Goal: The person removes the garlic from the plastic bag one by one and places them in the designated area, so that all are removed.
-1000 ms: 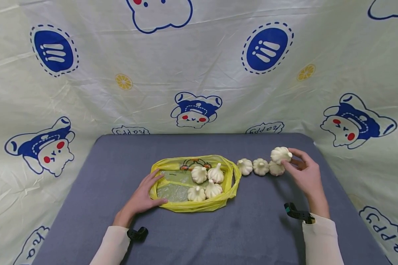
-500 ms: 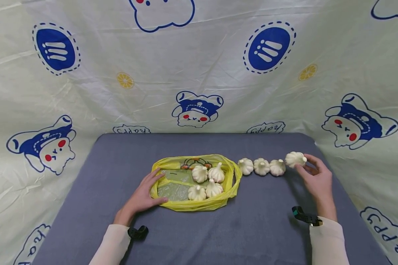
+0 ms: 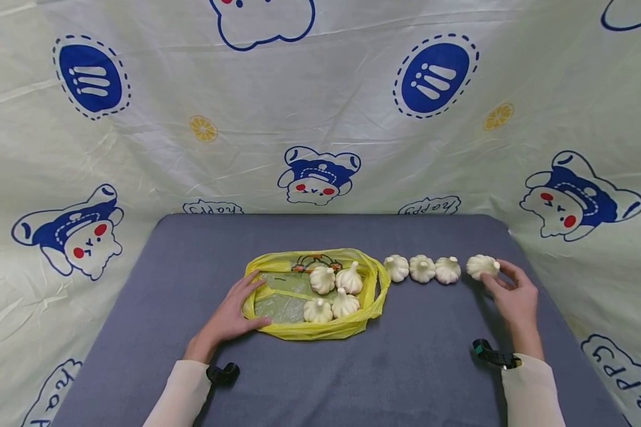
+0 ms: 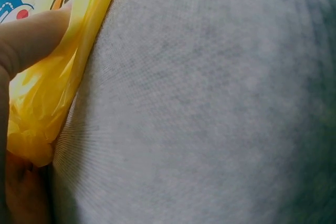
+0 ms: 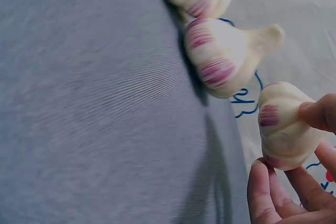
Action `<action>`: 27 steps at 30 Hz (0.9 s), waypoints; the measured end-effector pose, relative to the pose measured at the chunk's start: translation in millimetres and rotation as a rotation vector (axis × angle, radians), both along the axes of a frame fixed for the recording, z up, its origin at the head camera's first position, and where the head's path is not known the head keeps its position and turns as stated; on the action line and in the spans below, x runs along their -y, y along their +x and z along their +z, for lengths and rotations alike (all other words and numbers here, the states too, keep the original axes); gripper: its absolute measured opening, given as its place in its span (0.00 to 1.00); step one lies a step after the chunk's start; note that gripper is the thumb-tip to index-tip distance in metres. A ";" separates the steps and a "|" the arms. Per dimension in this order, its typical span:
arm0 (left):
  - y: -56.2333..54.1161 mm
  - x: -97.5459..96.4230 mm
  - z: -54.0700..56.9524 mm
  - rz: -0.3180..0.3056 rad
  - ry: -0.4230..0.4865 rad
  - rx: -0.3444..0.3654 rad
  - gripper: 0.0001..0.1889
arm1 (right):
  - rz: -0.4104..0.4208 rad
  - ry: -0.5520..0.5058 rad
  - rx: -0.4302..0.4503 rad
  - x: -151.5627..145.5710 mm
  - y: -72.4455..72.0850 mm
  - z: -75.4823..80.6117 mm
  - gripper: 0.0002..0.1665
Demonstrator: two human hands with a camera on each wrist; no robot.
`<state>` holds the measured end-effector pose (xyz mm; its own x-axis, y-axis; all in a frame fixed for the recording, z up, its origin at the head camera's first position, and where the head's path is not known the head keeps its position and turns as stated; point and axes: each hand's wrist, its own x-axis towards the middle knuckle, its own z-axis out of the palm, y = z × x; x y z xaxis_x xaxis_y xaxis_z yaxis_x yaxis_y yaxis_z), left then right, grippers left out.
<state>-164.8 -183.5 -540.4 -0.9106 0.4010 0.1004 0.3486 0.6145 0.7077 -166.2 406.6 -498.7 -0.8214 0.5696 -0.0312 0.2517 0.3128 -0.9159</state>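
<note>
In the head view, my right hand (image 3: 515, 299) pinches a garlic bulb (image 3: 482, 267) between thumb and fingertips, at the right end of a row of garlic bulbs. A gap shows between it and the nearest bulb (image 3: 447, 270). Purple streaks mark the held bulb (image 5: 286, 129) in the right wrist view, its underside near the fingertips. My left hand (image 3: 228, 317) rests on the left end of a yellow plastic bag (image 3: 320, 332), thumb and fingers spread across its rim. The thumb (image 4: 37, 38) lies over the bag's edge in the left wrist view. Several garlic bulbs (image 3: 322, 280) sit inside the bag, towards its right.
Three bulbs, including the leftmost bulb (image 3: 396, 268), stand in line right of the bag. Everything rests on a grey cloth-covered table (image 3: 406, 367). Behind it hangs a pale printed sheet (image 3: 342, 89). A black strap device (image 3: 494, 354) sits at my right wrist.
My right hand has carried its garlic bulb rightward from over the third bulb in the row, then lowered it toward the table. The left hand and the bag have stayed in place.
</note>
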 end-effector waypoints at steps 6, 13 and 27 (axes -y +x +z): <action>-1.2 0.7 -0.5 0.007 0.008 -0.005 0.46 | 0.031 0.077 0.028 0.5 -3.5 -12.5 0.33; -0.1 0.4 -2.5 0.004 0.004 -0.001 0.45 | 0.006 0.101 0.070 -0.4 -3.0 -22.9 0.35; -0.8 0.1 -3.4 0.012 0.008 -0.005 0.45 | 0.019 0.164 0.138 0.3 -7.7 -22.3 0.38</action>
<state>-165.6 -183.6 -543.7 -0.9147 0.3894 0.1081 0.3450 0.6129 0.7109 -174.0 406.3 -521.0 -0.8264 0.5606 -0.0526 0.3642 0.4609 -0.8093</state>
